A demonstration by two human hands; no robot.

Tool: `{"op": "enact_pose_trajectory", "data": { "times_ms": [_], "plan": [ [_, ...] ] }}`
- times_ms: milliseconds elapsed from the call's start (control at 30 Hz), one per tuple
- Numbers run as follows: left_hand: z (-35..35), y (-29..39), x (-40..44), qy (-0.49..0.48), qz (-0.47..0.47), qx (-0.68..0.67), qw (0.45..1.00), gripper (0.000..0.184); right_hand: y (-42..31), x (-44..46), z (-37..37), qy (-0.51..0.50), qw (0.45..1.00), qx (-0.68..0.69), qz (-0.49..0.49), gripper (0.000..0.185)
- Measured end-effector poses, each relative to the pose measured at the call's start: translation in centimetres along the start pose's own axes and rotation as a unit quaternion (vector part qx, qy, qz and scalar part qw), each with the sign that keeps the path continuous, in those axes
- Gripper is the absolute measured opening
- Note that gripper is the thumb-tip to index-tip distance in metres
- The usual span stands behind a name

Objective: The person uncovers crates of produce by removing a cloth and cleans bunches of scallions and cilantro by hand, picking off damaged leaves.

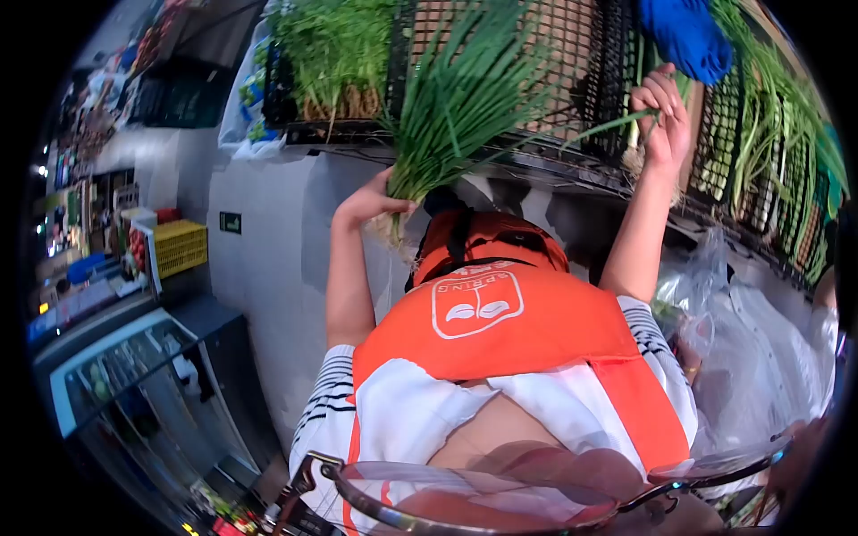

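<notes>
My left hand [371, 201] is closed around the lower stems of a big bunch of thin scallions [465, 98]. Their green leaves fan up and to the right over a black crate, and the pale roots hang below my fingers. Up at the right, my right hand [663, 116] pinches a single green scallion stalk [608, 129], whose leaf points left. Just above that hand lies a blue bundle [688, 40], of plastic or cloth; I cannot tell which. A few white-rooted stems are beside my right wrist.
A black mesh crate [567, 54] stands in front of me. Leafy greens with roots [335, 58] fill the crate at left; long green stalks [760, 134] lie at right. Clear plastic bags [742, 330] hang at lower right. A yellow crate [179, 247] and glass-topped case [125, 366] are left.
</notes>
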State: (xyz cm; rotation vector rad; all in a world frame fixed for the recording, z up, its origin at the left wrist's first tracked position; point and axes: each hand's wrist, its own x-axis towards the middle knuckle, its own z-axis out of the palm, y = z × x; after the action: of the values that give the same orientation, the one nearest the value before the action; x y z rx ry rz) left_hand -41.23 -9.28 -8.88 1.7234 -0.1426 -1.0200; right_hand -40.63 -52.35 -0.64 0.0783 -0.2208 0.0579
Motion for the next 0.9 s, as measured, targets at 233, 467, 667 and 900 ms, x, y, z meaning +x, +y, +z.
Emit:
{"op": "enact_pose_trajectory", "data": {
  "times_ms": [233, 467, 667, 900],
  "plan": [
    [-0.2, -0.7, 0.6, -0.015, 0.018, 0.017, 1.0, 0.062, -2.8, -2.3, -0.3, 0.077, 0.992, 0.01, -0.104, 0.013],
    [-0.7, -1.3, 0.8, -0.041, 0.028, 0.001, 0.999, 0.063, -2.1, -4.1, 1.1, -0.012, 0.993, -0.103, -0.063, 0.009],
    [-1.3, -1.9, 1.0, -0.058, 0.017, -0.041, 0.997, 0.066, 5.2, -4.9, -1.4, 0.067, 0.853, -0.473, 0.212, 0.012],
    [-1.9, -1.1, 0.2, -0.083, -0.007, -0.058, 0.995, 0.066, 11.5, -6.9, -8.3, 0.132, 0.782, -0.462, 0.397, 0.026]
  ]
}}
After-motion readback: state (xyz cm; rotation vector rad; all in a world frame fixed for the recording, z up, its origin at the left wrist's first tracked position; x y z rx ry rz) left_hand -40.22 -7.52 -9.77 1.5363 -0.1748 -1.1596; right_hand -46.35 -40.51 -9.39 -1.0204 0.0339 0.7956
